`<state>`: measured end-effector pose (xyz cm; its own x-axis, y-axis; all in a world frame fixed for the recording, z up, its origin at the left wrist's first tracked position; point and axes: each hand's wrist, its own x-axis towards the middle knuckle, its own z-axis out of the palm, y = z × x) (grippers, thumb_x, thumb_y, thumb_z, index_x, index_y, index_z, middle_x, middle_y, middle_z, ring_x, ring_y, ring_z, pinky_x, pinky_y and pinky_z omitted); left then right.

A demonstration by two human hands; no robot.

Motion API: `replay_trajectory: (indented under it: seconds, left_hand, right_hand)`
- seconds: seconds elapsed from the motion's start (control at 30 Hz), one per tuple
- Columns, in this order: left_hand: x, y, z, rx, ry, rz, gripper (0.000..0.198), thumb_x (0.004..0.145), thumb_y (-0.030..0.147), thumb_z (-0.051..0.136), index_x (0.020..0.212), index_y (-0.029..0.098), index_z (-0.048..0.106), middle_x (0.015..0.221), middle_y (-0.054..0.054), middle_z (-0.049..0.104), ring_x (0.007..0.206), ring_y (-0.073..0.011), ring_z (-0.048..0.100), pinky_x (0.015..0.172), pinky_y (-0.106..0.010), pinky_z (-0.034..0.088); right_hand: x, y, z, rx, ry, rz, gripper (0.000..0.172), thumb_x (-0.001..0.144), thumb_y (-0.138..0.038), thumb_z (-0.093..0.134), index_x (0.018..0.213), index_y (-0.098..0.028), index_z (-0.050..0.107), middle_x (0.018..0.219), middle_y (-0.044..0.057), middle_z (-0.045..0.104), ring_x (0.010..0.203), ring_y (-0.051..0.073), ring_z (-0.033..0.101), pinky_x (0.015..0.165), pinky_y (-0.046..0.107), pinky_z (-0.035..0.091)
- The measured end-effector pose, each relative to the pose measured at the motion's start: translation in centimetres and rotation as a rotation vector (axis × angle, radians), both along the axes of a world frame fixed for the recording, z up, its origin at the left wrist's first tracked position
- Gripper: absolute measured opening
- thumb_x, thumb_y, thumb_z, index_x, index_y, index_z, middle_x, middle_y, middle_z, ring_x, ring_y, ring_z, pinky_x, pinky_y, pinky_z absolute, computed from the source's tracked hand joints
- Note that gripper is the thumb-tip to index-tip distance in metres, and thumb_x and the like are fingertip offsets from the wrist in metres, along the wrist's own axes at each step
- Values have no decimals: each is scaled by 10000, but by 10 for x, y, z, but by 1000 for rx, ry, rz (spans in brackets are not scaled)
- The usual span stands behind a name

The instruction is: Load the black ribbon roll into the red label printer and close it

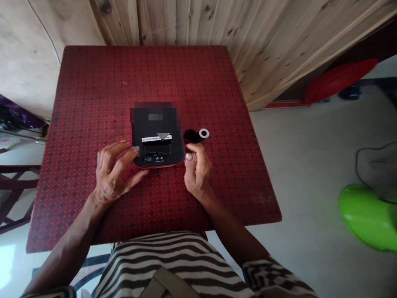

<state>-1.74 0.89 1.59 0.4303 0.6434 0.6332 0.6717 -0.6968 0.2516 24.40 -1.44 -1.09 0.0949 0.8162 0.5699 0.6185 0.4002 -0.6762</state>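
A flat black device with a red rim (180, 154), resembling a small label printer, lies on the table. It has a recessed window, a white printed strip and small buttons at its near end; its far end is blurred out. My left hand (113, 169) rests at its left side with fingers spread, the index tip touching the edge. Against the right side is my right hand (198, 169), its fingers curled and the thumb pressed near the index finger; whatever lies between them is hidden. Just beyond that hand sit a black round piece (191, 135) and a white ring-shaped roll (204, 133) with a dark centre.
The square table (149, 78) has a red patterned cover. A wooden plank wall (192, 20) stands behind it. On the floor at right is a green plastic object (369, 219) with a cable nearby. A dark wooden chair (15, 186) stands at left.
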Motion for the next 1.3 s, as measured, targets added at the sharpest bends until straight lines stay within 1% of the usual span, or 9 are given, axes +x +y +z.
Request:
replay_trajectory:
  seconds: [0.17, 0.37, 0.53, 0.77, 1.0, 1.07, 1.17, 1.23, 1.3]
  left_hand:
    - [-1, -1, -1, -10, 2, 25, 646, 903, 458, 843, 1467, 361, 544, 1363, -131, 651, 1262, -319, 673, 981, -521, 622]
    - [2, -4, 6, 32, 19, 64, 654, 886, 495, 858, 1458, 364, 570, 1346, -103, 670, 1252, -323, 689, 993, -538, 637]
    - [3, -5, 8, 34, 31, 65, 704, 847, 506, 891, 1458, 338, 584, 1332, -140, 671, 1262, -356, 673, 1003, -585, 619]
    - [4, -1, 8, 5, -48, 50, 588, 852, 458, 892, 1372, 340, 644, 1304, -113, 685, 1294, -355, 644, 1067, -588, 556]
    - [6, 2, 3, 53, -18, 78, 492, 890, 501, 846, 1296, 307, 648, 1238, -110, 681, 1253, -341, 665, 1017, -548, 589]
    - [7, 2, 1, 47, -35, 70, 511, 896, 484, 842, 1325, 299, 632, 1232, -107, 679, 1232, -324, 672, 1025, -524, 590]
    - [7, 1, -1, 25, -57, 55, 559, 904, 469, 833, 1381, 291, 601, 1244, -107, 672, 1189, -296, 677, 1024, -489, 592]
    - [6, 1, -1, 19, -67, 44, 571, 903, 460, 835, 1392, 286, 599, 1258, -110, 666, 1180, -289, 673, 1023, -478, 592]
    - [6, 0, -2, 9, -72, 34, 575, 908, 440, 832, 1406, 273, 597, 1271, -120, 662, 1189, -288, 668, 1027, -471, 593]
  right_hand:
    - [0, 1, 3, -3, -1, 3, 242, 1135, -335, 389, 1159, -227, 605, 963, 44, 705, 805, 165, 697, 723, 307, 567]
    - [1, -1, 1, -23, -3, 13, 234, 1127, -322, 405, 1173, -228, 615, 981, 46, 716, 803, 165, 701, 728, 318, 568]
    - [1, 0, 1, -25, 17, 26, 217, 1121, -306, 424, 1167, -227, 621, 960, 35, 708, 792, 158, 692, 726, 314, 564]
    - [1, 1, 3, -24, 47, 42, 215, 1120, -298, 434, 1172, -211, 623, 979, 48, 707, 828, 169, 708, 727, 318, 562]
    - [0, 1, 3, -41, 28, 33, 281, 1142, -362, 398, 1169, -207, 630, 979, 51, 718, 823, 164, 719, 709, 309, 573]
    - [3, 3, 9, -23, 29, 18, 266, 1135, -364, 432, 1162, -208, 645, 970, 47, 725, 809, 160, 709, 709, 308, 571]
    - [10, 15, 30, 24, 0, 4, 195, 1112, -297, 513, 1137, -212, 688, 994, 51, 748, 863, 165, 710, 769, 318, 574]
    - [11, 31, 48, 38, -115, 64, 186, 1104, -249, 539, 1118, -206, 720, 1029, 62, 766, 950, 181, 709, 859, 339, 573]
    - [6, 52, 64, -4, -330, 177, 188, 1095, -215, 558, 1080, -197, 745, 1039, 66, 776, 1003, 199, 695, 935, 363, 551]
